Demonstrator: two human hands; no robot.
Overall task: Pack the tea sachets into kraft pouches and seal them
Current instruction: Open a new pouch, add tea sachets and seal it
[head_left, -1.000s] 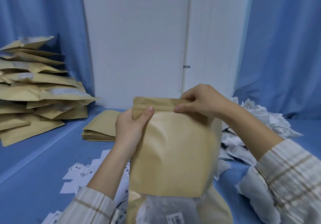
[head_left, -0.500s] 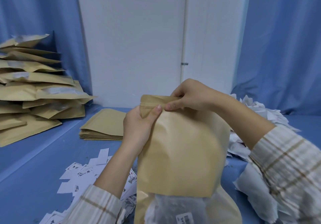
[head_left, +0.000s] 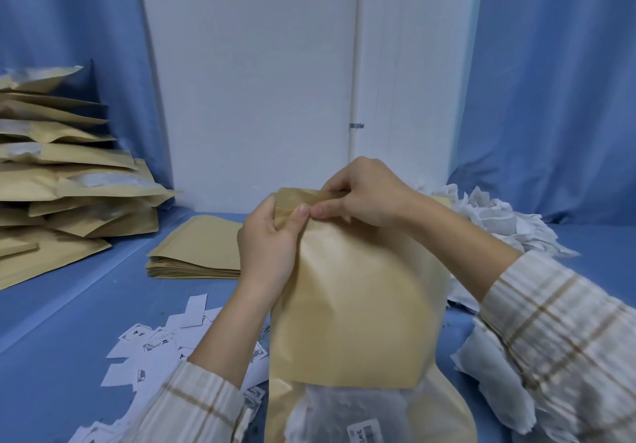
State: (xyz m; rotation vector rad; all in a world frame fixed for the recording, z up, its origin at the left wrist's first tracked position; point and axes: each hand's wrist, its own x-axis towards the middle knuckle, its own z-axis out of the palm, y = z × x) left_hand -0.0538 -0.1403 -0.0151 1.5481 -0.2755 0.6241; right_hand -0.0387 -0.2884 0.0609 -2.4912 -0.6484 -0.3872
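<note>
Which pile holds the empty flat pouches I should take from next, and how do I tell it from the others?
Start at the white wall panel straight ahead and drop to the blue table below it. The stack of flat pouches lies there, left of the hands pinching the upright pouch. Unlike the bulging filled pouches heaped far left, it is thin, neat and square-edged.

A makeshift packing room: blue-draped table (head_left: pixel 69 322), stacked filled kraft pouches (head_left: pixel 69 181), heaped sachets (head_left: pixel 499 222)
</note>
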